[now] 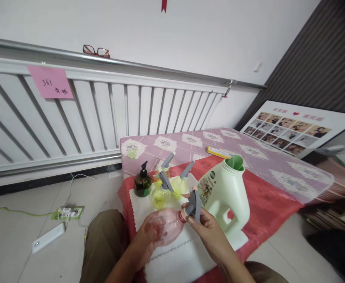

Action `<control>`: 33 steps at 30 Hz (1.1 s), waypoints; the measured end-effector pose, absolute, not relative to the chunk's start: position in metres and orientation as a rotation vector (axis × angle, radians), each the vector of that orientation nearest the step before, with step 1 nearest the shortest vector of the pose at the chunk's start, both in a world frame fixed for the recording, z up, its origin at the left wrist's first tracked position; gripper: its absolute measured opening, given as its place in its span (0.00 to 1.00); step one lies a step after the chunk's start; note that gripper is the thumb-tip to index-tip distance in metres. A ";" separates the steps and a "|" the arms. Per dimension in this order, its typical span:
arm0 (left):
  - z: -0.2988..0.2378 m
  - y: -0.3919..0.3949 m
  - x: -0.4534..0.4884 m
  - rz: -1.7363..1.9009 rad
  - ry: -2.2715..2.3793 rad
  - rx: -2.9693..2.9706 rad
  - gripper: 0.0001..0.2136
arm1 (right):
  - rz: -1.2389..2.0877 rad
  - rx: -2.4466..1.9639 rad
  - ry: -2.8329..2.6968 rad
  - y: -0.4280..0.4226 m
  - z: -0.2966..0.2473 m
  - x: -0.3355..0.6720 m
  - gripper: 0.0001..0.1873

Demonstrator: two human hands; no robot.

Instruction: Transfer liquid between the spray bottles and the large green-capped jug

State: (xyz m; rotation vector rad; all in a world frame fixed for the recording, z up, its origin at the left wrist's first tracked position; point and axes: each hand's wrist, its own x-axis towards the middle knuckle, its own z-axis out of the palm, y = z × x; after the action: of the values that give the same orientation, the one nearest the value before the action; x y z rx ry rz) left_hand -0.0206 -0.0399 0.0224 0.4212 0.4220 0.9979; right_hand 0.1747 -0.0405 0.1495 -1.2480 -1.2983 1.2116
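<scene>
My left hand (144, 239) is wrapped round a clear pink spray bottle (166, 225) that lies on its side over a white cloth (175, 259). My right hand (206, 224) grips the bottle's grey trigger head (194, 204) with closed fingers. Just behind stand two yellow-green spray bottles (160, 194) with grey trigger heads, and a dark green pump bottle (142, 182). To the right a large pale green detergent jug (228, 196) stands upright with its mouth open.
The low table carries a red cloth (266, 200) over a pink patterned cover (249, 151). A yellow flat object (218, 152) and a small green cup (131, 153) lie farther back. A white radiator (101, 114) lines the wall. A white device (48, 237) and cables lie on the floor at left.
</scene>
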 end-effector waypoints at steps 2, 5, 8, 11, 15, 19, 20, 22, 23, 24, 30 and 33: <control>0.022 -0.040 -0.021 0.995 0.412 0.433 0.28 | 1.196 -1.248 -1.276 -0.040 0.143 0.175 0.17; 0.021 -0.040 -0.021 0.996 0.414 0.446 0.27 | 1.180 -1.256 -1.259 -0.040 0.138 0.175 0.18; 0.018 -0.042 -0.020 1.011 0.434 0.455 0.24 | 1.160 -1.265 -1.244 -0.040 0.137 0.173 0.19; 0.015 -0.042 -0.017 1.033 0.462 0.468 0.24 | 1.147 -1.252 -1.229 -0.039 0.137 0.172 0.18; 0.013 -0.040 -0.014 1.021 0.523 0.480 0.24 | 1.168 -1.231 -1.218 -0.038 0.132 0.174 0.20; 0.016 -0.037 -0.013 0.990 0.572 0.462 0.26 | 1.165 -1.231 -1.209 -0.039 0.126 0.177 0.21; 0.016 -0.037 -0.013 0.985 0.583 0.452 0.27 | 1.165 -1.228 -1.213 -0.039 0.126 0.178 0.21; 0.018 -0.037 -0.013 0.986 0.601 0.431 0.29 | 1.172 -1.219 -1.235 -0.039 0.126 0.180 0.21; 0.018 -0.038 -0.013 0.988 0.607 0.426 0.30 | 1.179 -1.214 -1.253 -0.038 0.126 0.181 0.21; 0.018 -0.038 -0.013 0.988 0.613 0.424 0.29 | 1.185 -1.209 -1.273 -0.038 0.127 0.183 0.21; 0.022 -0.040 -0.013 0.983 0.621 0.416 0.30 | 1.166 -1.256 -1.380 -0.034 0.136 0.186 0.16; 0.029 -0.040 -0.013 0.971 0.656 0.416 0.31 | 1.140 -1.299 -1.391 -0.033 0.141 0.184 0.16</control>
State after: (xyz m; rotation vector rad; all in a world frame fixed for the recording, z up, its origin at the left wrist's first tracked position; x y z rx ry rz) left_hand -0.0133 -0.0404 0.0287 0.4161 0.6564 0.9708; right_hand 0.1836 -0.0330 0.1411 -1.2991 -1.3909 1.1396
